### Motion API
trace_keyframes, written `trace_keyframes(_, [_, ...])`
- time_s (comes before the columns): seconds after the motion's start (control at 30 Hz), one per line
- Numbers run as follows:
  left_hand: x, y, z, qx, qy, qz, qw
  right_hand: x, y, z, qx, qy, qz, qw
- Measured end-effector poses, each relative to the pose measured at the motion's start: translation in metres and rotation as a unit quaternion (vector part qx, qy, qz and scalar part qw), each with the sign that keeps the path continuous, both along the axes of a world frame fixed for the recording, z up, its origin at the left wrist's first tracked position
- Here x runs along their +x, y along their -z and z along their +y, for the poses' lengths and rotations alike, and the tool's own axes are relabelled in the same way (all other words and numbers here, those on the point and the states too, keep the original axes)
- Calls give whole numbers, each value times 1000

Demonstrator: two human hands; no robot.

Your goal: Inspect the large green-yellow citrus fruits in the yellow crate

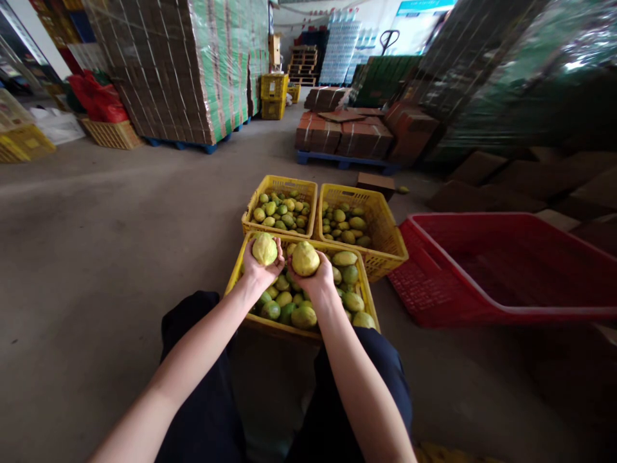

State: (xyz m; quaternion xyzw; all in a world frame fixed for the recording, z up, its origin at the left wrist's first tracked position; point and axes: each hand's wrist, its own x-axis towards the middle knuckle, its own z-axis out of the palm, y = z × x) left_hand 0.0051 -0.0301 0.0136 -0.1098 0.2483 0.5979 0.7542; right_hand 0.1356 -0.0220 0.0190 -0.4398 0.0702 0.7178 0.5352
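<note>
My left hand (261,273) is palm up, its fingers curled round a roundish, faintly ridged yellow-green fruit (265,249). Close beside it, my right hand (320,280) cradles a second yellow-green fruit (305,258), its blunt tip facing up. I cannot tell the fruit's exact kind. Both hands hover over the near yellow crate (372,307), which holds many green and yellow fruits (303,317) of the same sort. My hands and forearms hide part of its contents.
Two more yellow crates, left (279,179) and right (390,233), hold similar fruit behind the near one. A big red basket (434,283) stands at the right. Flattened cartons (366,136) lie on a blue pallet farther back. Wrapped stacks (159,71) rise on both sides.
</note>
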Motion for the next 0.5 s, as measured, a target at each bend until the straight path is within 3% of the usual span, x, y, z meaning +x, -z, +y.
trace_keyframes(0.5, [1, 1, 0, -2, -4, 7, 1000, -1, -4, -1, -13, 10, 12, 1000])
